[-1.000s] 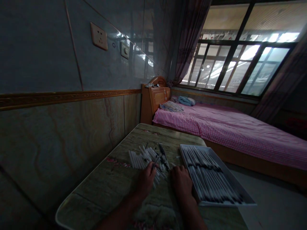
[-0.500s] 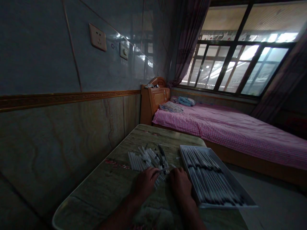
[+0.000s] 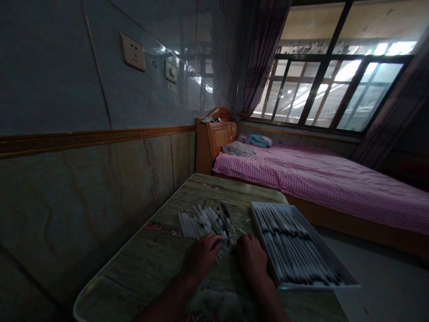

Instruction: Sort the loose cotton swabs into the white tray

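My left hand (image 3: 198,257) is closed, with a slim pen (image 3: 228,239) pinched between thumb and fingers and pointing right. Close beside it, my right hand (image 3: 250,257) has its fingers curled down near the pen's far end; what they grip, if anything, is hidden. Just beyond both hands lies a loose pile of whitish, see-through pen barrels (image 3: 189,225). Several dark, thin pen parts (image 3: 226,213) lie at the pile's right side. To the right of my right hand, a white shallow tray (image 3: 330,255) holds rows of pale pens with dark ends.
Everything rests on a marble-patterned table (image 3: 140,259) with rounded corners. A tiled wall (image 3: 134,179) runs along the left. Beyond the table stands a bed (image 3: 301,179) with a pink checked cover and a wooden headboard (image 3: 219,138). The tray reaches past the table's right edge.
The pen in my left hand has tilted slightly and its far end sits a bit further right. Both hands stay in nearly the same place.
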Demonstrator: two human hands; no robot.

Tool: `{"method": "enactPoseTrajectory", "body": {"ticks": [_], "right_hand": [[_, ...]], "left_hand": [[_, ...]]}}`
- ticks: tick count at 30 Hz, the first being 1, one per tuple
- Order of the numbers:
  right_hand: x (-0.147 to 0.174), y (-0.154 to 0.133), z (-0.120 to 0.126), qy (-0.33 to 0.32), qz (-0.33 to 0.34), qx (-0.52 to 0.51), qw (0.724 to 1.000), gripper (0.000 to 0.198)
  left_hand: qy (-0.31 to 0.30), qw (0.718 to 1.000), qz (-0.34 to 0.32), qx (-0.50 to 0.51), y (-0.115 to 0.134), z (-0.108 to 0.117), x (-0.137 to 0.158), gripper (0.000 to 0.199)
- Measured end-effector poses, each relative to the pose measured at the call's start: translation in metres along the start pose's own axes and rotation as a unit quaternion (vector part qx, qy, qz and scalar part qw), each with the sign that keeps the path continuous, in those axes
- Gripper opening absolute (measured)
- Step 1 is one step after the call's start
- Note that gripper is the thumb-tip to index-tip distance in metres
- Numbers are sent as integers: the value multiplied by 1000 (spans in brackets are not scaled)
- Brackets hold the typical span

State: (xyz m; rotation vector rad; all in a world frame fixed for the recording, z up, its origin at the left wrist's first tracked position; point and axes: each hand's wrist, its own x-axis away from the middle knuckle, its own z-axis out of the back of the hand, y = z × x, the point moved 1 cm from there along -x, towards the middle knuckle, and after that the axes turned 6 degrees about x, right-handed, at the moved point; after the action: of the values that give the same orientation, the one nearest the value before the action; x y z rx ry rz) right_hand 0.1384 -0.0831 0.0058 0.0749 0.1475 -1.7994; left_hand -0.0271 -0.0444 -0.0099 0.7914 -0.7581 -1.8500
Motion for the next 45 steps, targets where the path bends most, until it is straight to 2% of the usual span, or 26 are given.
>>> {"method": "enactPoseTrajectory", "body": {"ticks": [9,16,20,23,26,31,36,42,45], "right_hand": [[3,-4,7,-11,38,31,999,23],[5,-5,1,2,29,23,999,28],[4,1,-1,38,13,-33,999,26],[4,7,-2,81,26,-108,991,32],[4,11,-5,109,56,-194,973,36],[3,13,-8,143,108,-318,931,28],[-1,17,-7,114,127,-395,903,21],[0,24,-2,68,146,-416,895,24],[3,25,0,54,122,-425,895,25]], "left_hand": [[2,1000,1,-13,2,2,0,24],[14,1000,0,0,3,3,0,27],[13,1000,-6,-11,4,4,0,25],[11,1000,-11,-14,5,5,1,24],[10,1000,-9,-22,5,5,1,24],[4,999,-10,-30,4,4,2,23],[1,999,-38,-14,3,5,2,23],[-17,998,-52,-21,4,6,3,22],[-10,996,-77,-45,4,5,5,21]]}}
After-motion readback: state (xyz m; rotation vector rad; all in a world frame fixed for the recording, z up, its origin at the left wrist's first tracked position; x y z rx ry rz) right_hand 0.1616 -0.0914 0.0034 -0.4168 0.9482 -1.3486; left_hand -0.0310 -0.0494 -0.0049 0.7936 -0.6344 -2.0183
